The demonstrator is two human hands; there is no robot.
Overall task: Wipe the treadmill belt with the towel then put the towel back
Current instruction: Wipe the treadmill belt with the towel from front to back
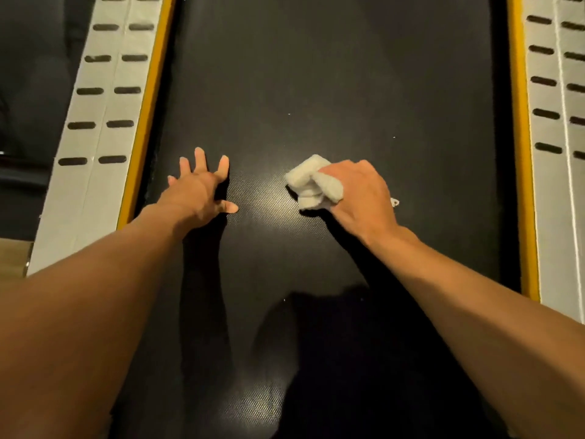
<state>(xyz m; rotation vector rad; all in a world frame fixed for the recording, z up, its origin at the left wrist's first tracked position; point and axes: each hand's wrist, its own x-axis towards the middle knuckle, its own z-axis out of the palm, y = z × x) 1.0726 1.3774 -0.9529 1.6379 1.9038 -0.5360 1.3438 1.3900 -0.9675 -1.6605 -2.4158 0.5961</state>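
Note:
The black textured treadmill belt [316, 90] fills the middle of the view. My right hand [361, 191] presses a small bunched white towel [311, 182] onto the belt right of centre; the towel sticks out to the left of my fingers, and a small tag shows at the hand's right edge. My left hand [202, 188] lies flat on the belt left of centre, fingers spread, holding nothing. Both forearms reach in from the bottom corners.
Grey side rails with dark oval grip strips run along both sides of the belt, the left rail [104, 106] and the right rail [557, 122], each edged with a yellow strip [148, 106]. A few tiny white specks [393, 137] lie on the belt. Dark floor lies beyond the left rail.

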